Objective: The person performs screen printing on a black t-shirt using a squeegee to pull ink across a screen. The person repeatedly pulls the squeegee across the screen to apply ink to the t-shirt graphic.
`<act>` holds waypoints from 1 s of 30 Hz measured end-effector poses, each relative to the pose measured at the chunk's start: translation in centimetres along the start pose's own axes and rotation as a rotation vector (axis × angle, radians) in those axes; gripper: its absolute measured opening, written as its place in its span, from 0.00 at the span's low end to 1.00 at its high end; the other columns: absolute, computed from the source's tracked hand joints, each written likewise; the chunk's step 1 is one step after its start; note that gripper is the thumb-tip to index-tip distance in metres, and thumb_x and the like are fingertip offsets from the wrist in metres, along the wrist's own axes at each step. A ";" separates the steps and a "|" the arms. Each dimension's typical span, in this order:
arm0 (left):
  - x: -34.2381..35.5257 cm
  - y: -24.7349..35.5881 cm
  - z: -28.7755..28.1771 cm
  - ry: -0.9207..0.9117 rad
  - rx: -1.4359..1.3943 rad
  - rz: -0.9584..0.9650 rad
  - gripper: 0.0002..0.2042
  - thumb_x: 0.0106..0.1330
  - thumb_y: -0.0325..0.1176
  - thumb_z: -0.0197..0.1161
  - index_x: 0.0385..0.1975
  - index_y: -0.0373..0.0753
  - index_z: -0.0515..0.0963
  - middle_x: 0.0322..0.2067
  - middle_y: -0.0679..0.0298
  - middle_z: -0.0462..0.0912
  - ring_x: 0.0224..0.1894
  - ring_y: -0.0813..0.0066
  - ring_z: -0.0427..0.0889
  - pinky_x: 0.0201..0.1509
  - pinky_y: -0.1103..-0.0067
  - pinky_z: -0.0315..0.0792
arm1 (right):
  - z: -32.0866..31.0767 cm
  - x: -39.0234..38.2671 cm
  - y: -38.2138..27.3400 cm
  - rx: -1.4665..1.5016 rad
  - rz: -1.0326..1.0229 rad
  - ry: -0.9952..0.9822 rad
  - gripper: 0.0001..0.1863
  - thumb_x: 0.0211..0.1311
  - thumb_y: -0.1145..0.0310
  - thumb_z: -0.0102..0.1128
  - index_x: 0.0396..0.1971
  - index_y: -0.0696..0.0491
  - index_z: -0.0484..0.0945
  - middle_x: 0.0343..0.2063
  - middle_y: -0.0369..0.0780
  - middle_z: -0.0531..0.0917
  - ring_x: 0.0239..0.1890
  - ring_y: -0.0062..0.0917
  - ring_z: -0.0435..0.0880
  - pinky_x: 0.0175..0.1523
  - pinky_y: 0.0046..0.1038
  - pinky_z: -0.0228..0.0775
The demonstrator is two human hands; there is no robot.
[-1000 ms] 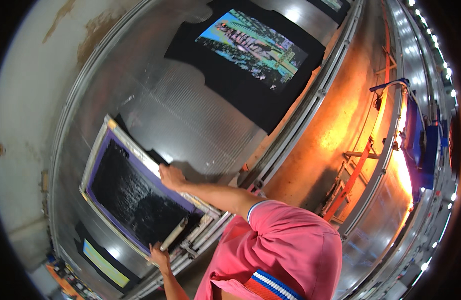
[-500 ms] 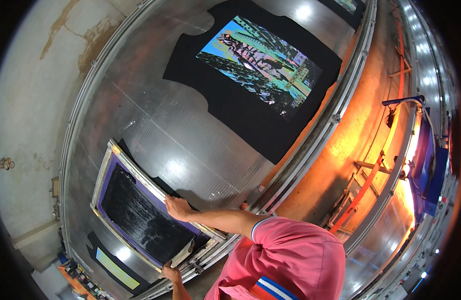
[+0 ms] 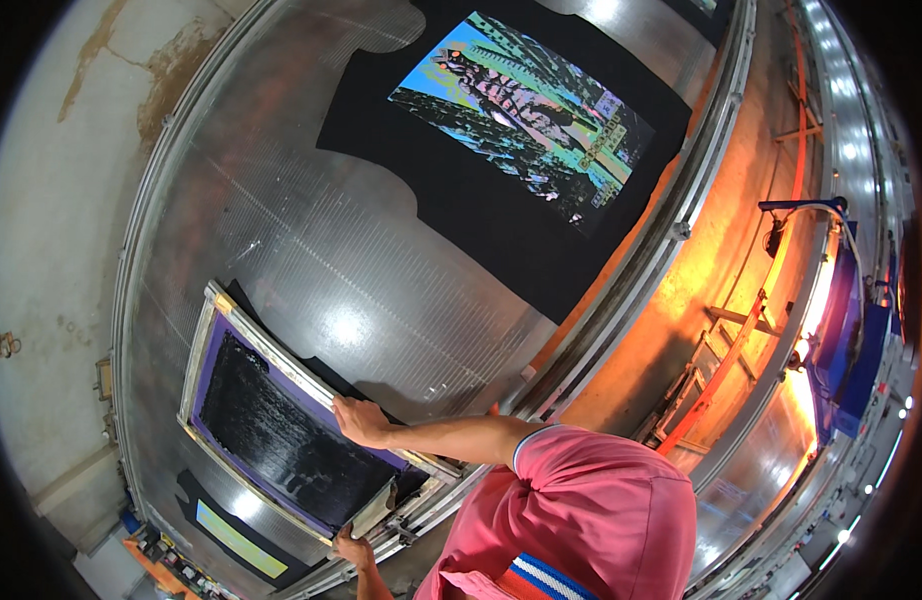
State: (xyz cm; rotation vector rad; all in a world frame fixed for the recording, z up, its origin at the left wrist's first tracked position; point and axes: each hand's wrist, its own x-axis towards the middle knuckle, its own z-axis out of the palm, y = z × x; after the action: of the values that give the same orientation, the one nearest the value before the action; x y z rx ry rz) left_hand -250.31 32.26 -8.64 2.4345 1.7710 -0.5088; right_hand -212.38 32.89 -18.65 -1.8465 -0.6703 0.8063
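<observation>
A screen-printing frame (image 3: 281,348) with purple borders and a mesh smeared with black ink (image 3: 271,420) lies at the lower left. Over its upper long edge, my right hand (image 3: 361,422) is closed with the arm stretched across. At the lower corner, my left hand (image 3: 353,550) grips the opposite edge of the frame. Close to that hand, a squeegee-like strip (image 3: 369,515) rests at the frame's end, partly dark with ink. Black fabric (image 3: 326,375) shows from under the frame's upper edge.
A black shirt panel (image 3: 371,140) with a colourful print lies farther along the long metal table (image 3: 311,240). Another black piece (image 3: 241,535) with a yellow-green print lies beyond the frame. Metal rails (image 3: 671,240) edge the table. A glowing orange heater (image 3: 816,300) stands at right.
The view has shifted slightly, so the shirt panel appears a little higher. Both hands keep their hold on the frame, which shows no clear movement on the table.
</observation>
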 end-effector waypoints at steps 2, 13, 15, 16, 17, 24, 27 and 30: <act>0.2 -0.1 -0.2 -0.002 0.026 0.018 0.15 0.54 0.25 0.58 0.40 0.42 0.85 0.42 0.60 0.86 0.52 0.51 0.79 0.60 0.30 0.49 | 0.1 0.0 0.0 -0.019 -0.022 0.029 0.08 0.69 0.66 0.51 0.36 0.56 0.71 0.22 0.47 0.83 0.23 0.43 0.84 0.26 0.41 0.77; 1.7 0.0 -1.9 -0.067 0.112 0.186 0.16 0.46 0.33 0.75 0.38 0.46 0.87 0.41 0.62 0.87 0.58 0.55 0.75 0.69 0.36 0.45 | 0.4 0.1 -0.1 -0.034 0.000 0.050 0.09 0.69 0.64 0.50 0.41 0.54 0.70 0.26 0.49 0.83 0.27 0.48 0.84 0.32 0.48 0.77; 2.0 -0.1 -2.2 -0.089 0.144 0.228 0.15 0.47 0.33 0.75 0.38 0.45 0.87 0.41 0.62 0.87 0.58 0.55 0.75 0.70 0.38 0.45 | 0.3 0.1 -0.2 -0.020 0.022 0.044 0.10 0.70 0.64 0.49 0.42 0.54 0.70 0.28 0.50 0.84 0.31 0.50 0.84 0.35 0.50 0.76; 2.2 -0.1 -2.3 -0.068 0.172 0.300 0.15 0.48 0.33 0.75 0.39 0.45 0.87 0.42 0.62 0.87 0.59 0.55 0.75 0.70 0.39 0.46 | 0.2 0.0 -0.3 -0.025 0.024 0.043 0.10 0.70 0.63 0.48 0.42 0.54 0.70 0.29 0.50 0.84 0.32 0.50 0.84 0.36 0.51 0.75; 2.4 -0.3 -2.3 -0.099 0.167 0.331 0.16 0.48 0.34 0.75 0.39 0.45 0.87 0.41 0.61 0.87 0.59 0.56 0.75 0.71 0.41 0.45 | 0.2 -0.1 -0.4 -0.046 0.016 0.050 0.10 0.70 0.63 0.48 0.43 0.54 0.71 0.30 0.50 0.84 0.32 0.50 0.84 0.37 0.51 0.75; 2.9 -1.0 -1.6 -0.051 -0.076 0.448 0.17 0.49 0.26 0.71 0.42 0.44 0.85 0.45 0.60 0.86 0.56 0.60 0.79 0.69 0.50 0.58 | 0.1 -0.8 -1.3 -0.233 -0.074 0.150 0.12 0.70 0.64 0.45 0.39 0.58 0.72 0.30 0.54 0.84 0.33 0.52 0.84 0.39 0.51 0.76; 2.6 -1.0 -1.7 -0.009 -0.189 0.480 0.17 0.49 0.21 0.62 0.40 0.42 0.86 0.40 0.55 0.86 0.45 0.54 0.84 0.55 0.62 0.74 | 0.3 -0.9 -1.6 -0.303 -0.087 0.162 0.13 0.69 0.67 0.41 0.39 0.58 0.74 0.34 0.56 0.83 0.36 0.53 0.84 0.43 0.52 0.75; 1.7 -0.8 -1.8 0.092 -0.255 0.518 0.18 0.48 0.20 0.58 0.39 0.41 0.86 0.38 0.53 0.86 0.41 0.52 0.85 0.45 0.64 0.78 | 0.3 -0.7 -2.0 -0.347 -0.049 0.132 0.14 0.68 0.68 0.41 0.41 0.58 0.76 0.38 0.54 0.84 0.41 0.51 0.84 0.47 0.50 0.74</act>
State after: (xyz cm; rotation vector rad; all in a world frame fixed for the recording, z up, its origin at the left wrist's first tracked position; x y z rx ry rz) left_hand -250.17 34.54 -7.39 2.6099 1.0707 -0.1120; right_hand -213.24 33.23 -16.69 -2.1639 -0.8051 0.5542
